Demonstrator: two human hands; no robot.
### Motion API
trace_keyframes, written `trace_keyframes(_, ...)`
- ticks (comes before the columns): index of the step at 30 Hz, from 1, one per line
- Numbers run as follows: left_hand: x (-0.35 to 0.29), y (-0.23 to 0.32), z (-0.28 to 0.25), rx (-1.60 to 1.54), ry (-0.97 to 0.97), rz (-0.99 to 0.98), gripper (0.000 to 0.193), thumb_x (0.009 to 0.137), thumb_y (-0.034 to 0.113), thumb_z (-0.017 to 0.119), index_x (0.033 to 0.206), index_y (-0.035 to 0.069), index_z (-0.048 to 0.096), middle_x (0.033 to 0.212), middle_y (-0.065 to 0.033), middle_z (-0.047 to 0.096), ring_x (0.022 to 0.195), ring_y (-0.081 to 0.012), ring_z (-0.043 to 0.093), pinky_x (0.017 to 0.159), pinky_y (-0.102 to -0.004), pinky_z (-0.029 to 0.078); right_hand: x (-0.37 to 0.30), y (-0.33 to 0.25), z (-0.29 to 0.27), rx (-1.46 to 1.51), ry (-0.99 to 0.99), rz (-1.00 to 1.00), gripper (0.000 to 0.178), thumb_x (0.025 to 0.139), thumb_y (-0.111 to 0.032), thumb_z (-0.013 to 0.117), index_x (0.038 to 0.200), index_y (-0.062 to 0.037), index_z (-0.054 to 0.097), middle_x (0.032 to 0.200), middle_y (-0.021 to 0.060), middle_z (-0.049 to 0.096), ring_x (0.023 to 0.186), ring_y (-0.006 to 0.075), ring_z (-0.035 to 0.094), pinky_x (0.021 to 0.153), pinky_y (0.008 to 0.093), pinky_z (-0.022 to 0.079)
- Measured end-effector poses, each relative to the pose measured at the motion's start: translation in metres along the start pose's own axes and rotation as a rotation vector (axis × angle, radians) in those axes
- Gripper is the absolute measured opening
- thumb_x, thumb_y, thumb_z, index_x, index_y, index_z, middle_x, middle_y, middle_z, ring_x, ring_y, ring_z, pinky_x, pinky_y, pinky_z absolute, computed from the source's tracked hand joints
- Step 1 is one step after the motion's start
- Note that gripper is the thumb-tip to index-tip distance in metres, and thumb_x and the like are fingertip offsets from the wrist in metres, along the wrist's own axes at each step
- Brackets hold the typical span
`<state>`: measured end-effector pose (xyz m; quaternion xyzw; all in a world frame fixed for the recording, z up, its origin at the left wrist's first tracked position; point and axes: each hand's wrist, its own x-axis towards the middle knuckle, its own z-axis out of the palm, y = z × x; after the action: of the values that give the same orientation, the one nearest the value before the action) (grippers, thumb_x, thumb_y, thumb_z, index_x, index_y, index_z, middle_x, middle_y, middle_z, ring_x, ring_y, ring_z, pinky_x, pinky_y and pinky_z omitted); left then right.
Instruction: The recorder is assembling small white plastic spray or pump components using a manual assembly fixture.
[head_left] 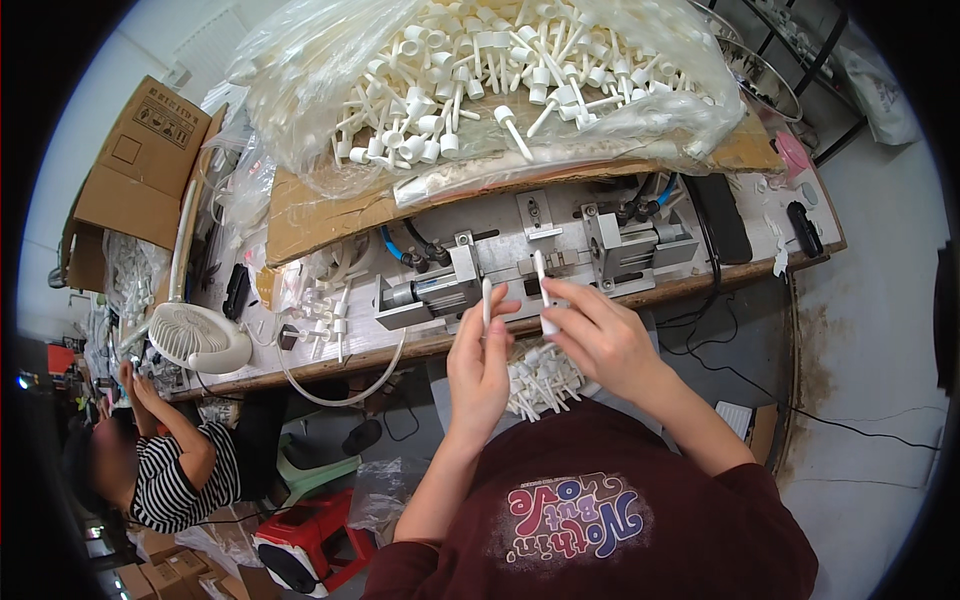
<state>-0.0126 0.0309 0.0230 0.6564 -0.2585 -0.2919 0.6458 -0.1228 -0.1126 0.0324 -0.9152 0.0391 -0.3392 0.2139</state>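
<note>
My left hand [477,375] pinches a white plastic applicator stick [487,298] upright between thumb and fingers. To its right, my right hand [608,345] grips a white capped applicator stick [541,282], stem pointing up, cap low in the fingers. Both hands are in front of a metal clamping fixture [540,234] at the bench edge. Below them, in my lap, lies a pile of white capped sticks [546,382]. A larger heap of loose white capped sticks [440,105] spreads over a clear plastic bag on cardboard behind the fixture.
A white fan [198,338] stands on the bench [265,378] at left, beside several capped sticks [330,325]. A cardboard box [145,150] is farther left. A co-worker in a striped top [185,475] sits at lower left, near a red stool [320,530]. Black cables [715,350] hang at right.
</note>
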Motion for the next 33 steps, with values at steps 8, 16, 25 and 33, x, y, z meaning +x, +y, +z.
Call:
trace_keyframes(8,-0.008,0.031,-0.002,-0.417,-0.058,-0.103,0.055,0.099,0.008,0.055,0.148,-0.004,0.035,0.120,-0.0086,0.059,0.100,-0.0107,0.058,0.090,-0.0262,0.048,0.000,0.016,0.028,-0.344,-0.199,-0.030,0.021,0.072,-0.009,0.066,0.092,-0.0036,0.065,0.120,0.0145,0.069,0.057,0.0175,0.062,0.058,0.0287,0.050)
trace_keyframes(16,-0.010,0.034,-0.012,-0.127,-0.016,0.101,0.052,0.090,-0.010,0.060,0.139,-0.006,0.046,0.132,-0.0185,0.054,0.109,-0.0224,0.065,0.092,-0.0305,0.056,0.005,0.017,0.025,-0.352,-0.246,-0.028,0.019,0.071,-0.009,0.067,0.088,-0.0038,0.063,0.118,0.0148,0.069,0.054,0.0192,0.062,0.055,0.0306,0.050)
trace_keyframes(25,-0.005,0.017,-0.007,0.584,0.063,0.495,0.033,0.076,-0.006,0.076,0.109,-0.001,0.071,0.125,-0.0154,0.062,0.092,-0.0210,0.070,0.077,-0.0277,0.059,0.077,0.025,-0.013,-0.012,0.057,0.079,0.023,0.081,-0.022,0.077,0.093,-0.0052,0.068,0.089,0.0074,0.071,0.057,0.0211,0.064,0.055,0.0309,0.051)
trace_keyframes(33,0.021,-0.017,0.013,1.084,0.010,0.765,0.028,0.076,0.009,0.077,0.103,0.002,0.072,0.118,-0.0080,0.070,0.075,-0.0198,0.069,0.063,-0.0307,0.052,0.182,0.068,0.010,-0.491,-0.054,0.267,0.021,0.080,-0.023,0.075,0.093,-0.0082,0.069,0.086,0.0049,0.071,0.073,0.0226,0.069,0.065,0.0367,0.054)
